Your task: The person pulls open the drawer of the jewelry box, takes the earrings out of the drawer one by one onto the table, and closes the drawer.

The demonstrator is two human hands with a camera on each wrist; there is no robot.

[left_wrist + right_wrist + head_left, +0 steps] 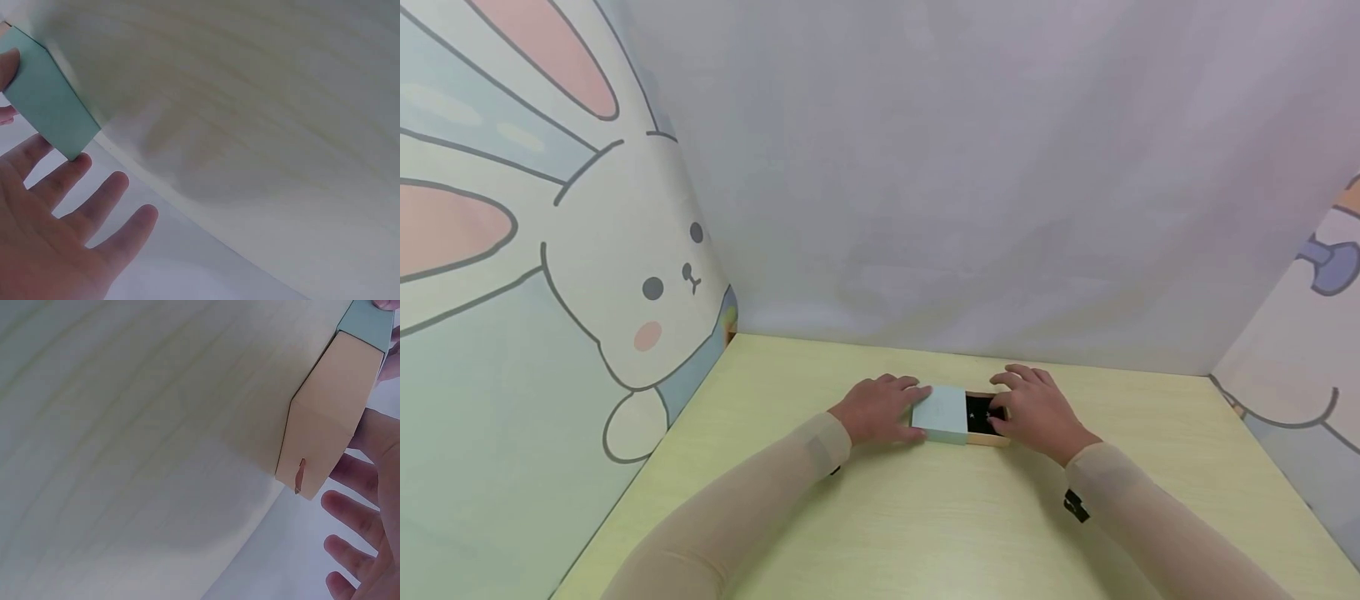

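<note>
A slide-out drawer box lies on the table, with a pale blue-green sleeve (pixel 942 410) and a peach drawer (pixel 322 403) pulled partway out to the right. My left hand (pixel 876 410) holds the sleeve's left end, thumb at the front side and fingers over the top and end. Black lining (pixel 976 407) fills the drawer, with small pale star-like pieces on it, too small to identify. My right hand (pixel 1037 414) is over the drawer's right end, thumb and index tips close together at one piece. Whether they pinch it is hidden. A short ribbon tab (pixel 300 475) hangs from the drawer's end.
The box is toward the back of the light wood-pattern table (pixel 917 525). Behind it hangs a plain pale curtain (pixel 925 183). Side panels carry cartoon drawings, with a rabbit (pixel 625 267) at the left.
</note>
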